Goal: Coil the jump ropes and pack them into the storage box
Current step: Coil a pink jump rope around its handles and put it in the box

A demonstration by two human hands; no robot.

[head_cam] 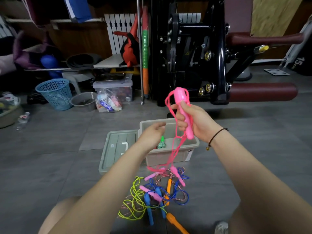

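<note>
At the middle left of the frame a blue basket (54, 93) stands on the grey tiled floor (50, 157). Right of it, at centre, the grey lid (118, 149) lies flat on the floor, touching the left side of the open storage box (162, 157). The left hand (153, 134) hangs over the box's left rim, blurred, its fingers loosely bent and relaxed with nothing seen in them. Inside the box, just right of that hand, lies a green rope (161, 143). Below, at lower centre, a loose pile of jump ropes (160, 191) is spread on the floor in front of the box: yellow, blue and striped cords tangled with pink, blue and orange handles. Above the box's right half, the right hand (194, 122) is curled tightly round a pink handle (183, 107) held upright, with the thumb pressed along it. Loops of pink cord (173, 152) drape over the handle's top and trail down past the box front to the pile. A dark bracelet (217, 135) circles that wrist. A black gym machine (202, 48) fills the upper right.
</note>
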